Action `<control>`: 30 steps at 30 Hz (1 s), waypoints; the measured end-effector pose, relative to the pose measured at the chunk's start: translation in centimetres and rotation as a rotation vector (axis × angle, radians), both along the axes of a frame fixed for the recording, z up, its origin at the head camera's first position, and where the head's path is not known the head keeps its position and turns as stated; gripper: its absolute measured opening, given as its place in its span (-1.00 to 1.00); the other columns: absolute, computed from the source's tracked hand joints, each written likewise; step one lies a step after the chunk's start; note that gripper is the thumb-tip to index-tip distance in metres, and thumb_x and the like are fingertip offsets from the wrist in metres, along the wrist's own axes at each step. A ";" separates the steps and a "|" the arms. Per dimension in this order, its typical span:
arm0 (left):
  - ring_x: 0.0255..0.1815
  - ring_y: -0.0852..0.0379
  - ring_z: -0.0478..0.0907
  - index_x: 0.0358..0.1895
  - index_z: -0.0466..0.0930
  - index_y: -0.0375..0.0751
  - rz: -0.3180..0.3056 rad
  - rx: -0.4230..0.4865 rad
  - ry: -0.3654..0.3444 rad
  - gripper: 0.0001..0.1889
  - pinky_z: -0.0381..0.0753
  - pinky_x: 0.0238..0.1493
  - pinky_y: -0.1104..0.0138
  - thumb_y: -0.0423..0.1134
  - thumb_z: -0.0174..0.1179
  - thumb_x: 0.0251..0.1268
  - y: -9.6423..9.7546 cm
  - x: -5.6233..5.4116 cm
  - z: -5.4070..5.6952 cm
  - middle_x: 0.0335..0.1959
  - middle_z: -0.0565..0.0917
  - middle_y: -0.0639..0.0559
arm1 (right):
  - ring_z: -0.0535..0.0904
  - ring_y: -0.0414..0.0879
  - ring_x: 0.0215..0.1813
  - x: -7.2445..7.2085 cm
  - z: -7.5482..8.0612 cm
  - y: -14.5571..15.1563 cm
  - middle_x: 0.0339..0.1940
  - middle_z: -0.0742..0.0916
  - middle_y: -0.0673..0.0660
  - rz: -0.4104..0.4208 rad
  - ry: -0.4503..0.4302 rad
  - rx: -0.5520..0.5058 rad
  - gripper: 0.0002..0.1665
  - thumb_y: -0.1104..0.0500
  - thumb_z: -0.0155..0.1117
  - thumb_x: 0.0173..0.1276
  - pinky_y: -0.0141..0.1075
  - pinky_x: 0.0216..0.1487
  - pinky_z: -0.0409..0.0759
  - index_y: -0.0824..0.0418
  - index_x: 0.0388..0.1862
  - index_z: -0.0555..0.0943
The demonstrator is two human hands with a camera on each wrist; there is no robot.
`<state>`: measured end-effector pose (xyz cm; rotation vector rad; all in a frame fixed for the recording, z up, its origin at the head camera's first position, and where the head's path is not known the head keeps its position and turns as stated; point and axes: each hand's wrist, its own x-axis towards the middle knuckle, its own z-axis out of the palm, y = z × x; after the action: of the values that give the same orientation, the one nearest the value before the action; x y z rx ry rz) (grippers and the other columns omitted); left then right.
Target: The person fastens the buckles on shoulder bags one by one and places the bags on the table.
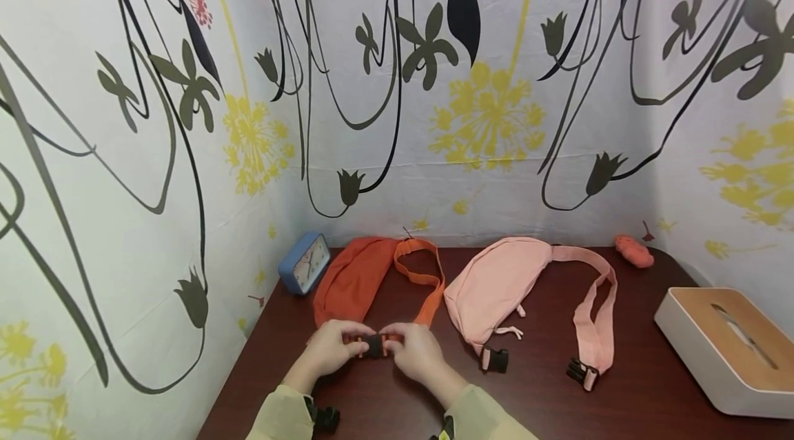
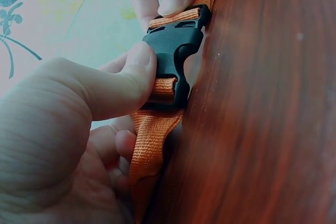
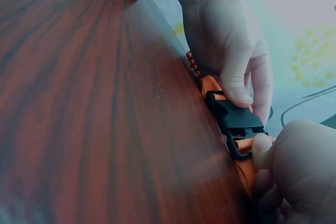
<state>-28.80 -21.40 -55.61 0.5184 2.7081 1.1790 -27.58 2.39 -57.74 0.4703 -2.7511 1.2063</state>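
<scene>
An orange waist bag [image 1: 356,274] lies at the left of the table, its orange strap [image 1: 431,305] looped beside it. In front of the bag, both hands hold its black side-release buckle [image 2: 170,51]. My left hand [image 1: 331,350] pinches the socket half, thumb on top. My right hand [image 1: 418,354] pinches the other end, where the strap threads through the bar. In both wrist views the two halves sit together, prongs inside the socket. The fingers underneath are partly hidden. A pink waist bag [image 1: 499,281] rests just right of the orange one.
A blue clock [image 1: 305,263] stands at the back left. The pink bag's open buckle ends [image 1: 496,359] and pink strap [image 1: 604,319] spread to the right. A white tissue box [image 1: 695,357] with a wooden lid and a small coral-coloured bundle [image 1: 634,251] are at the right. Patterned cloth [image 1: 397,136] hangs behind.
</scene>
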 end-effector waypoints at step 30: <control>-0.49 0.24 0.63 0.09 0.88 0.10 -0.019 0.071 0.010 -0.77 0.58 -0.41 0.35 -0.23 0.49 0.44 0.2 0.1 0.0 -0.44 0.77 0.11 | 0.79 -0.23 -0.13 0.0 0.0 -0.7 -0.22 0.90 -0.14 -0.027 0.003 -0.044 -0.85 0.15 0.59 0.41 -0.25 -0.10 0.70 -0.09 -0.10 0.90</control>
<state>-28.70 -21.17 -55.61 0.5601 2.6720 1.2748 -27.53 1.73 -57.71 0.4284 -2.7126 1.2561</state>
